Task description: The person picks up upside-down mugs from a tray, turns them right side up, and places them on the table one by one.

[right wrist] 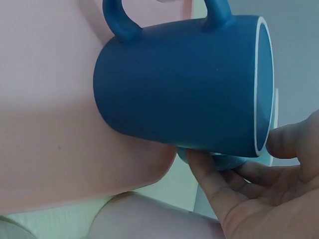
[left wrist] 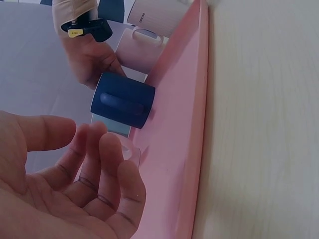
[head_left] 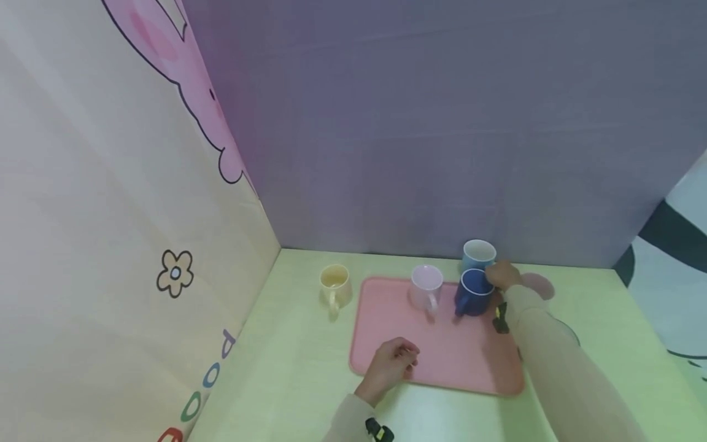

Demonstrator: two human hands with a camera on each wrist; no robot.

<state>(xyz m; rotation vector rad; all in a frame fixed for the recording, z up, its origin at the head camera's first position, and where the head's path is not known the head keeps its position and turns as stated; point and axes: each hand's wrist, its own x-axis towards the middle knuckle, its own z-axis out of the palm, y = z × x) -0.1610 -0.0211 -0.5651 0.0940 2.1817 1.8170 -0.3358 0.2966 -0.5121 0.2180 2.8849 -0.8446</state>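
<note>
1. At far left I have the yellow mug [head_left: 335, 287] upright on the table [head_left: 298, 350], a strip of tabletop between it and the pink tray's [head_left: 442, 350] left edge.
2. My left hand [head_left: 391, 365] is over the tray's near rim, half open, fingers loosely bent, holding nothing; pink surface stretches from there to the mugs.
3. The lilac mug [head_left: 426, 287] stands on the tray near its far edge, handle towards me, with a gap to its right.
4. The dark blue mug [head_left: 474, 294] stands on the tray towards the far right corner, handle angled left.
5. Just behind it is the light blue mug [head_left: 479, 253], near the grey-purple backdrop [head_left: 442, 153]; its base is hidden.
6. My right hand [head_left: 504, 274] is curled in, gripping the light blue mug's handle, tight beside the dark blue rim; I can't tell if it touches that rim.
7. Past my right sleeve [head_left: 563, 362], off the tray, are a pink mug [head_left: 540, 286] and a white mug [left wrist: 158, 17], close together.
</note>
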